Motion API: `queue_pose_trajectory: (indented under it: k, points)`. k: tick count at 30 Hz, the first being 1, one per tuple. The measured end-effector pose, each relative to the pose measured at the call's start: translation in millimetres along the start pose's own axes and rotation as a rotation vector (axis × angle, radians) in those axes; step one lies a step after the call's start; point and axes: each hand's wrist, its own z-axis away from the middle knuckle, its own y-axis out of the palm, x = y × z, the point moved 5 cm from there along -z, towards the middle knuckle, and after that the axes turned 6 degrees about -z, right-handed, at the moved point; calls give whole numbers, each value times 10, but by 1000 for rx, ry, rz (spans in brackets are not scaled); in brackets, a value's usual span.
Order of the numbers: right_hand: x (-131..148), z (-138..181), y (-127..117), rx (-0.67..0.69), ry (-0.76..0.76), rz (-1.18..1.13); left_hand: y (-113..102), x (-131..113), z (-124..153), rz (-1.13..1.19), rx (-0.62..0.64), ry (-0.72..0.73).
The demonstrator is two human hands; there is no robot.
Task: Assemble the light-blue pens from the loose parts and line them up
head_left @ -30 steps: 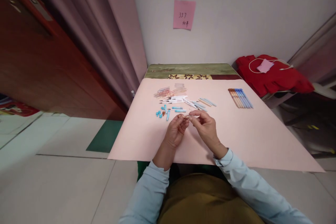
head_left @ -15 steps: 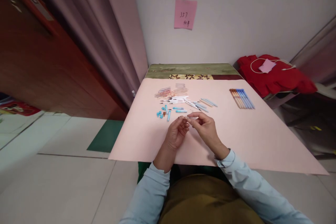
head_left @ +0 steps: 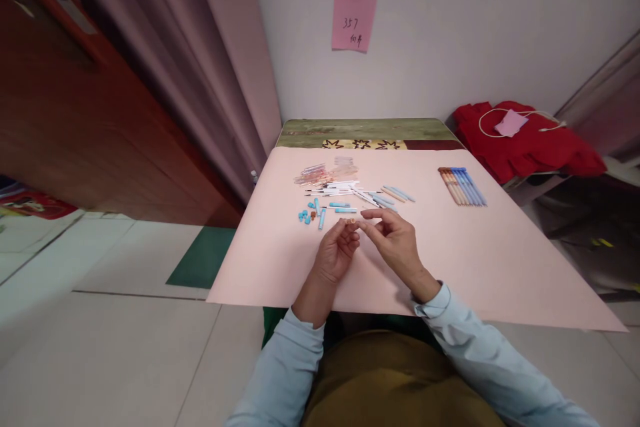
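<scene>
My left hand (head_left: pixel 334 255) and my right hand (head_left: pixel 395 243) meet over the pink sheet (head_left: pixel 490 260), fingertips pinched together on a small pen part (head_left: pixel 353 221) between them. Just beyond my fingers lie loose pen parts: blue caps and barrels (head_left: pixel 320 212), thin white refills (head_left: pixel 343 188) and clear tubes (head_left: pixel 320 174). A row of finished pens (head_left: pixel 461 186), orange and blue, lies at the right rear of the sheet.
The sheet covers a small table with a green patterned top (head_left: pixel 363 133) against the wall. A pink note (head_left: pixel 353 21) hangs on the wall. Red cloth with a white cord (head_left: pixel 525 140) lies to the right. A curtain (head_left: pixel 200 67) and a wooden door stand at left.
My hands have stayed together on the small part, with only slight finger movement. The camera has tilted a little.
</scene>
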Motion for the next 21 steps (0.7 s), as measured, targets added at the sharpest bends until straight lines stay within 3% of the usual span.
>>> queue_pose_trajectory:
  k: [8, 11, 17, 21]
  points:
    - [-369, -208, -627, -236, 184, 78, -22, -46, 6, -3, -70, 7]
    - [-538, -278, -663, -155, 209, 238, -19, -52, -6, 3, -79, 10]
    - [-620, -446, -314, 170, 128, 655, 7, -55, -10, -48, -90, 16]
    - [-602, -523, -275, 181, 96, 754, 2, -63, -18, -59, -104, 26]
